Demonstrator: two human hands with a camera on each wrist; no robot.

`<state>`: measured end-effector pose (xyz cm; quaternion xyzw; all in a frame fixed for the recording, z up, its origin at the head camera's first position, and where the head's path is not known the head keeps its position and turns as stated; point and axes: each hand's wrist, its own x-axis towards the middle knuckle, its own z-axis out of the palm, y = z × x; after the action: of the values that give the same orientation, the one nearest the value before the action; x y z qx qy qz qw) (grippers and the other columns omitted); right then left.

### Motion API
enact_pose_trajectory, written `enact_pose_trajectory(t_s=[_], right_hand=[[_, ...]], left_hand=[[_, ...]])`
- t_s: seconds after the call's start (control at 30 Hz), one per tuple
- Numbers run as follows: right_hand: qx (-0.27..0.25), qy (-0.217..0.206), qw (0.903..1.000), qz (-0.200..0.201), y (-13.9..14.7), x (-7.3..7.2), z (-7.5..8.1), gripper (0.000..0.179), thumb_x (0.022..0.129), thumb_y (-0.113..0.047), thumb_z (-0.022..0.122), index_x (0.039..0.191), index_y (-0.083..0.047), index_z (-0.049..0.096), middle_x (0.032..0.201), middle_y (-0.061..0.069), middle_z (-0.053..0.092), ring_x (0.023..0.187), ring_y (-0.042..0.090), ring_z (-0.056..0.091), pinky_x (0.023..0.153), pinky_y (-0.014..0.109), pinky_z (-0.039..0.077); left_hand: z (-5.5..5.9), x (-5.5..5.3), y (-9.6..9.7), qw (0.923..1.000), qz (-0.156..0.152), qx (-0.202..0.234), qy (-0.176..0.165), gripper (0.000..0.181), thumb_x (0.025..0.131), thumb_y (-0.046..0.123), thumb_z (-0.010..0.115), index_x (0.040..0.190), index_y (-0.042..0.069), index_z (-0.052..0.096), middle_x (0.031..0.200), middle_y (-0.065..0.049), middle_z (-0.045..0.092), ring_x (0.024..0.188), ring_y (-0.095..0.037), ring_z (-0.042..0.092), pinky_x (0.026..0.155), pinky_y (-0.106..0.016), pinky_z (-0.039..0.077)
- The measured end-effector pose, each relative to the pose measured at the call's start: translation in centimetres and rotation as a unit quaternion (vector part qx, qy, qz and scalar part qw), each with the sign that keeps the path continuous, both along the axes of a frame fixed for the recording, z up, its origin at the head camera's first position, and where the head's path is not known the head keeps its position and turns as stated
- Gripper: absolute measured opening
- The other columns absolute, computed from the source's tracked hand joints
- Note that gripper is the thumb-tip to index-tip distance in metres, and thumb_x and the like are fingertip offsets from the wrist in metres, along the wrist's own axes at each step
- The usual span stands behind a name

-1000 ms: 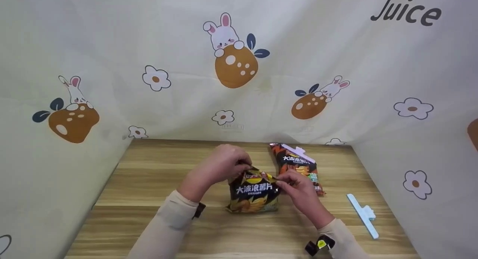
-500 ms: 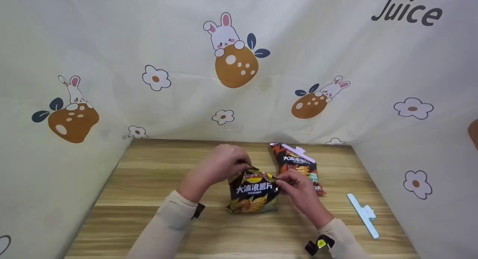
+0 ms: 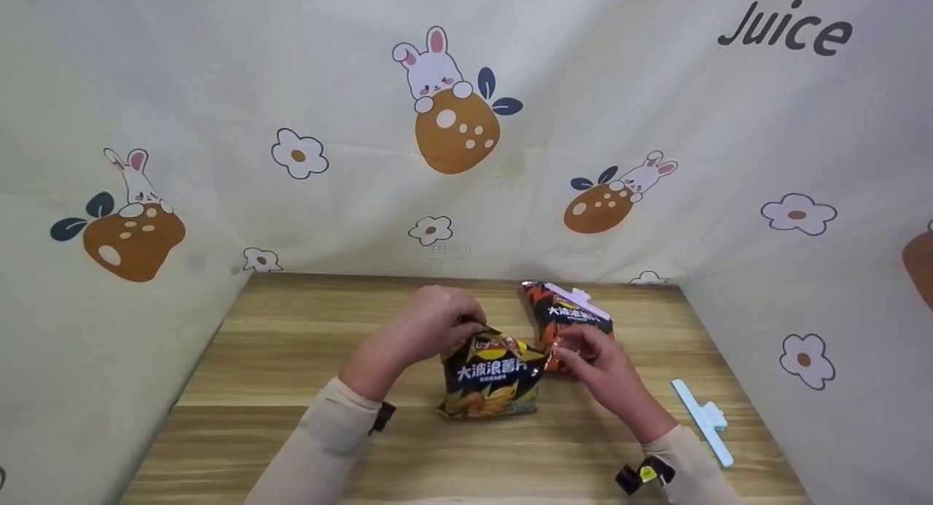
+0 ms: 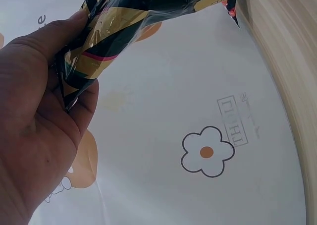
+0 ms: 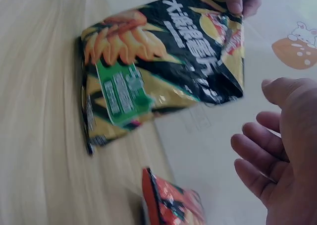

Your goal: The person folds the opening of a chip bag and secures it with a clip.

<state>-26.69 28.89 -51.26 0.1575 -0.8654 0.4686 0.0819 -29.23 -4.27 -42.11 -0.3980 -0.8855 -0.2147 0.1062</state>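
A black and gold potato chip bag (image 3: pixel 490 388) stands tilted on the wooden table, its printed front toward me. My left hand (image 3: pixel 437 321) pinches its upper left corner between thumb and fingers; the left wrist view shows the thumb on the foil (image 4: pixel 106 41). Just right of the bag is my right hand (image 3: pixel 609 374), with nothing in it. The right wrist view has this hand (image 5: pixel 292 140) apart from the bag's top right corner, thumb and fingers spread with a gap between them. Whether the bag's top is torn cannot be made out.
Behind my right hand lies a red and black chip bag (image 3: pixel 565 313), partly covered by it, with a lilac sealing clip (image 3: pixel 581 301) across its top. A light blue sealing clip (image 3: pixel 701 421) rests on the table (image 3: pixel 291 447) at right. Printed cloth (image 3: pixel 350 213) surrounds the table.
My right hand has let go of the bag's right corner and moved slightly right. The left hand keeps its hold. The head view has shifted a little.
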Motion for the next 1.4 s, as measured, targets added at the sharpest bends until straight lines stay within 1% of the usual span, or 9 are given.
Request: enact_pose_trajectory(t_s=[0.23,0.43,0.57,0.77,0.9,1.07,1.2,1.3,1.4], right_hand=[[0.153,0.052,0.9848,-0.063,5.1,0.2,1.5,0.037,0.097,-0.019,0.078,0.13,-0.011,0.063,0.113,0.003,0.068,0.101,0.02,0.065,0.083,0.039,0.057],[0.214,0.082,0.9659,-0.121,9.5,0.5,2.5,0.031,0.101,-0.015,0.073,0.126,0.0,0.063,0.112,0.016,0.067,0.103,0.032,0.065,0.085,0.052,0.056],[0.264,0.01,0.9526,-0.151,12.1,0.8,3.4,0.04,0.103,-0.023,0.068,0.129,0.007,0.06,0.118,0.026,0.064,0.109,0.044,0.064,0.09,0.062,0.054],[0.362,-0.157,0.906,-0.153,15.9,1.4,3.7,0.07,0.102,-0.037,0.066,0.132,0.024,0.049,0.129,0.046,0.054,0.119,0.06,0.056,0.098,0.068,0.049],[0.38,-0.217,0.8871,-0.147,17.6,1.6,3.2,0.081,0.101,-0.042,0.066,0.136,0.028,0.043,0.135,0.05,0.049,0.126,0.064,0.051,0.103,0.069,0.047],[0.371,-0.262,0.876,-0.162,18.5,1.6,3.0,0.087,0.1,-0.046,0.066,0.137,0.029,0.041,0.138,0.05,0.046,0.128,0.064,0.049,0.107,0.069,0.044],[0.355,-0.285,0.8739,-0.17,18.8,1.8,2.8,0.074,0.098,-0.045,0.07,0.12,0.025,0.055,0.107,0.037,0.065,0.098,0.046,0.066,0.088,0.056,0.055],[0.346,-0.287,0.8774,-0.168,18.8,2.0,2.5,0.059,0.095,-0.04,0.074,0.102,0.017,0.061,0.086,0.019,0.063,0.078,0.029,0.059,0.072,0.044,0.052],[0.337,-0.291,0.879,-0.171,18.6,2.1,1.9,0.044,0.094,-0.032,0.077,0.092,0.009,0.063,0.081,0.013,0.06,0.074,0.026,0.056,0.066,0.038,0.049]], left_hand=[[-0.1,0.1,0.1,1.0,0.001,0.001,-0.007,0.008,0.097,0.021,0.077,0.104,0.017,0.08,0.099,0.003,0.078,0.09,-0.013,0.072,0.084,-0.031,0.061],[-0.3,0.1,-0.1,1.0,0.003,0.002,-0.006,0.007,0.098,0.02,0.077,0.104,0.017,0.08,0.099,0.003,0.078,0.09,-0.013,0.072,0.084,-0.031,0.062],[-0.3,0.1,-0.2,0.9999,0.007,0.001,-0.007,0.008,0.098,0.02,0.077,0.104,0.017,0.08,0.1,0.004,0.077,0.091,-0.013,0.072,0.084,-0.031,0.061],[-0.2,0.1,-0.1,0.9999,0.006,-0.001,-0.011,0.009,0.098,0.02,0.077,0.106,0.017,0.079,0.101,0.003,0.078,0.091,-0.013,0.072,0.083,-0.03,0.062],[-0.1,0.2,0.0,0.9998,0.008,0.001,-0.016,0.009,0.098,0.021,0.077,0.106,0.017,0.079,0.1,0.003,0.077,0.09,-0.012,0.071,0.082,-0.029,0.061],[-0.1,0.2,0.1,0.9998,0.01,0.0,-0.02,0.008,0.097,0.021,0.077,0.105,0.018,0.079,0.1,0.003,0.077,0.09,-0.012,0.071,0.082,-0.029,0.061],[-0.2,0.2,0.1,0.9998,0.011,-0.003,-0.019,0.009,0.098,0.021,0.077,0.105,0.018,0.079,0.1,0.003,0.077,0.09,-0.012,0.071,0.082,-0.028,0.061],[-0.3,0.0,0.1,0.9999,0.007,-0.002,-0.008,0.008,0.098,0.021,0.077,0.104,0.018,0.079,0.099,0.004,0.077,0.09,-0.012,0.071,0.082,-0.029,0.061],[-0.4,-0.1,0.1,1.0,0.004,0.0,0.001,0.007,0.098,0.021,0.077,0.103,0.018,0.079,0.099,0.004,0.076,0.089,-0.012,0.071,0.082,-0.03,0.061]])
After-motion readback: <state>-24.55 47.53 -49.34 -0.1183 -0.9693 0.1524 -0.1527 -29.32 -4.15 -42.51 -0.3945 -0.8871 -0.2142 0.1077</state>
